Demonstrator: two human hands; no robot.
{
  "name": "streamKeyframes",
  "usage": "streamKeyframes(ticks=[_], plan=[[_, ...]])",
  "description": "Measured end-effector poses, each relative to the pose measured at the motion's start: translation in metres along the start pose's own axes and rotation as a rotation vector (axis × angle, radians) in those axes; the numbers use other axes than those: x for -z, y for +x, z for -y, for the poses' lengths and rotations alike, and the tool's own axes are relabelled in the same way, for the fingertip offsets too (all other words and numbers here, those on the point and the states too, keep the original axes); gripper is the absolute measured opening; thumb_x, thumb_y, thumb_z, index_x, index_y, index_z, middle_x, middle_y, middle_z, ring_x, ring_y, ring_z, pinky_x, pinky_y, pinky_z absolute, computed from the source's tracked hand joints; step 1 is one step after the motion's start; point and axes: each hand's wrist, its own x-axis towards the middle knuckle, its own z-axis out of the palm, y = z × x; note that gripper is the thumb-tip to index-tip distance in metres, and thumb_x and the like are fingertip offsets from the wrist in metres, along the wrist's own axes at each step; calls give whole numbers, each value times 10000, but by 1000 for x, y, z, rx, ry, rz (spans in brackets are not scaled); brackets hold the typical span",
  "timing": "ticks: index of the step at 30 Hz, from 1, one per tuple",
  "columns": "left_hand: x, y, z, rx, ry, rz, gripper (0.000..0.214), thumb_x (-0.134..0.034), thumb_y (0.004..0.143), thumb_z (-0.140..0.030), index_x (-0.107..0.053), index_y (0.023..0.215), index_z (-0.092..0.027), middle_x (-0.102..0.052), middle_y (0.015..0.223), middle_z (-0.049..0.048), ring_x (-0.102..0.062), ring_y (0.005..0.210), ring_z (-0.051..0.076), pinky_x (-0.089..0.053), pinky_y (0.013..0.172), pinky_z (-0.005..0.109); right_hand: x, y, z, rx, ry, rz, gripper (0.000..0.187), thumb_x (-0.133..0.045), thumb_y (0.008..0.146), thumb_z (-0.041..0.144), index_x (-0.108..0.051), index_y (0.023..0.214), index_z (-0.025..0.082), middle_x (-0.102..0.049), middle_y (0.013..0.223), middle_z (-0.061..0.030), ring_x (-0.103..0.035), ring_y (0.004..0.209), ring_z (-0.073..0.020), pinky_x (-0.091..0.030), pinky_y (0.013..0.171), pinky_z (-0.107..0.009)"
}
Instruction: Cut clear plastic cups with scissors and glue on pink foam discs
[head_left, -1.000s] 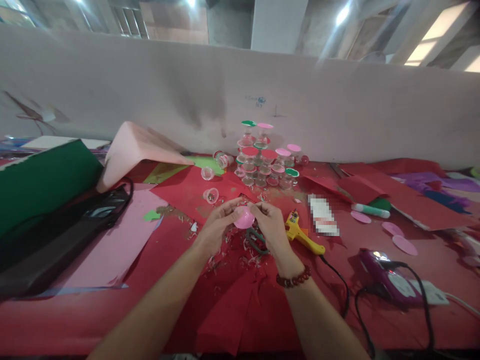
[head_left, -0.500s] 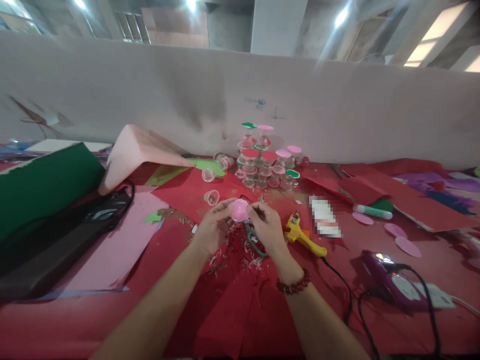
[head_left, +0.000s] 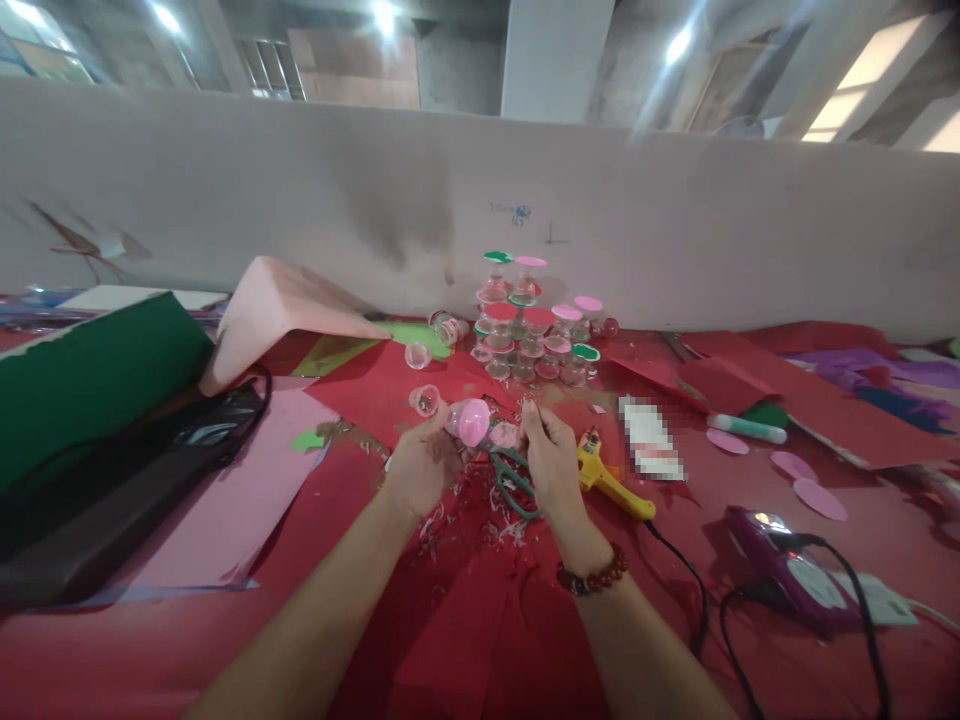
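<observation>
My left hand [head_left: 421,465] is closed around a small clear plastic cup with a pink paper disc [head_left: 474,423] over its end, tilted so the pink face shows. My right hand [head_left: 551,450] is raised apart from it, thumb and fingers pinched together; whatever may be between them is too small to tell. Below and between the hands lie green-handled scissors [head_left: 516,490] among paper scraps. A yellow glue gun [head_left: 611,485] rests just right of my right hand. A clear cup [head_left: 425,401] with bits inside sits beyond my left hand.
Stacked clear cups with coloured discs [head_left: 525,325] stand by the white wall [head_left: 300,190]. At left are a black bag [head_left: 127,490] and pink paper [head_left: 225,500]. A purple power box [head_left: 787,570] with cables, a marker [head_left: 746,428] and pink discs [head_left: 820,498] lie right.
My right hand has come off the pink disc and moved a little right. My left hand still holds the cup, now turned so its clear side shows.
</observation>
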Motion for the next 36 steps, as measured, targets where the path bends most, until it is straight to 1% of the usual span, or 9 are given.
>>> streamKeyframes(ticks=[3, 6, 11, 13, 16, 20, 24, 27, 36], plan=[[0, -2, -2, 115, -56, 117, 228, -456, 858, -273, -613, 749, -148, -592, 645, 39, -533, 553, 118, -466, 576, 249, -2, -1, 2, 85, 51, 111, 202, -560, 825, 394, -622, 840, 202, -655, 815, -26, -577, 734, -149, -439, 657, -252], [4, -3, 0, 244, -41, 203, 321, -409, 871, -344, -590, 701, -139, -526, 557, 32, -459, 466, 106, -431, 515, 251, -5, -3, 2, 104, 90, 273, 369, -618, 784, 331, -587, 1141, 246, -629, 1139, -56, -582, 970, -177, -462, 782, -282], [8, 1, 11, 333, 128, 204, 386, -423, 856, -465, -604, 740, -144, -551, 502, 33, -416, 381, 100, -365, 448, 237, -9, -4, 0, -3, 132, 266, 213, -636, 748, 353, -681, 890, 200, -686, 805, -26, -608, 707, -159, -482, 669, -290], [8, 3, 15, 257, 240, 119, 445, -410, 847, -541, -621, 817, -149, -617, 598, 58, -509, 469, 130, -402, 498, 253, -8, -3, 0, -82, 220, 209, 221, -669, 707, 374, -678, 832, 192, -668, 712, -6, -579, 603, -137, -470, 591, -272], [7, 3, 18, -62, 411, -44, 489, -425, 821, -601, -625, 945, -173, -665, 827, 66, -592, 696, 161, -446, 622, 267, -5, 0, 0, -127, 296, 125, 217, -724, 645, 355, -670, 762, 181, -656, 675, 11, -557, 587, -113, -453, 590, -248], [3, -4, 17, -477, 747, -124, 299, -616, 769, -445, -632, 943, -203, -639, 920, 29, -570, 860, 158, -431, 759, 256, -5, 2, -1, -141, 296, 99, 203, -740, 634, 328, -668, 751, 179, -630, 638, 28, -535, 587, -101, -437, 600, -231], [1, -9, 14, -689, 1028, -234, 236, -652, 750, -367, -655, 925, -209, -633, 966, 37, -568, 863, 157, -427, 760, 255, -5, 1, -1, -140, 288, 109, 187, -734, 646, 317, -654, 749, 182, -611, 626, 34, -526, 573, -103, -435, 584, -232], [5, -7, 13, -721, 1055, -279, 225, -665, 731, -362, -675, 877, -192, -646, 931, 41, -572, 812, 153, -434, 734, 260, -5, 0, -1, -103, 235, 103, 158, -708, 672, 306, -636, 736, 181, -614, 635, 28, -536, 578, -111, -433, 582, -238], [6, -5, 10, -541, 946, -266, 216, -667, 722, -350, -718, 823, -166, -649, 693, 2, -515, 637, 116, -407, 652, 249, -4, 1, -10, -22, 113, 106, 125, -633, 740, 280, -589, 676, 182, -533, 558, 49, -474, 539, -104, -376, 551, -230]])
